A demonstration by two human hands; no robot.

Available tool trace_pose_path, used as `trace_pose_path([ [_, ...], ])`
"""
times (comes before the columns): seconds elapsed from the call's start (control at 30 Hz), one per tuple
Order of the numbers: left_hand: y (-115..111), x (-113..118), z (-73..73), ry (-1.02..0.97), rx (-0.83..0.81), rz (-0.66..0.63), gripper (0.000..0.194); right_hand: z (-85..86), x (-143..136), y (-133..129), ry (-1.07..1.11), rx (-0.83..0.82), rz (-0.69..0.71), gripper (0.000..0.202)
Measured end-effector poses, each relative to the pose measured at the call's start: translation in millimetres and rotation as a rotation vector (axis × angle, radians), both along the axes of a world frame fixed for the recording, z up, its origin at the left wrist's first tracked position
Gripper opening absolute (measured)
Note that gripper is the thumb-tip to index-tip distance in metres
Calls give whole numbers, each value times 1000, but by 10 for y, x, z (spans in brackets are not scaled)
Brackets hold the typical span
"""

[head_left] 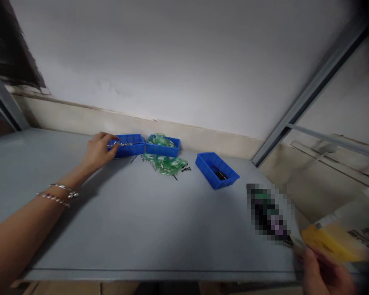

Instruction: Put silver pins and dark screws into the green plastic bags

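My left hand (102, 150) is at the left end of a blue bin (129, 151), its thumb and fingers closed around the end of some thin metal rods (130, 143) that lie over the bin. Beside it stands a second blue bin (162, 150) with green-and-clear packets (160, 140) in it. More green packets (169, 164) lie in front, with dark screws (186, 169) next to them. My right hand (326, 272) is at the lower right corner, next to a yellow and clear plastic bag (335, 241); its fingers are bent and blurred, and what they hold is unclear.
A third blue bin (217, 170) with dark small parts stands right of centre on the grey table (135, 229). A pixelated object (269, 213) lies near the right edge. A wall (178, 73) rises behind, and metal posts (313, 88) flank the table.
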State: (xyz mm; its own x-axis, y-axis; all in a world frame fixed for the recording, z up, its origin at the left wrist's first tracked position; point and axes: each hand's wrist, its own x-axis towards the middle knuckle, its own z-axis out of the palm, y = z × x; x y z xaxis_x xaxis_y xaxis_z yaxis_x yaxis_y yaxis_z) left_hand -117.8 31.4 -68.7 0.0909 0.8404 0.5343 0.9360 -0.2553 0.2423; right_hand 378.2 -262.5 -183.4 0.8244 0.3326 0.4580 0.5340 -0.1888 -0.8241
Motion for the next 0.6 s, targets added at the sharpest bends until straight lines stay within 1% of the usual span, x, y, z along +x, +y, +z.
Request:
trace_pose_path([
  [0.1, 40, 133, -66, 69, -70, -255, 35, 24, -7, -10, -21, -38, -16, 44],
  [0.13, 54, 171, -108, 85, -97, -316, 36, 30, -6, -9, -23, -48, -15, 44],
  [0.2, 74, 227, -206, 97, -152, -392, 40, 31, 0, -4, -25, -52, -14, 44],
  [0.27, 75, 259, -299, 117, -211, -412, 44, 18, 8, 1, -29, -52, -14, 44],
  [0.37, 51, 283, -385, 170, -282, -359, 49, -2, 6, 7, 1, -50, -18, 43],
  [0.47, 22, 310, -406, 184, -297, -318, 50, 4, -6, 7, 22, -56, -28, 44],
  [0.6, 9, 364, -411, 160, -286, -343, 50, 23, -5, 1, -17, -71, -27, 46],
])
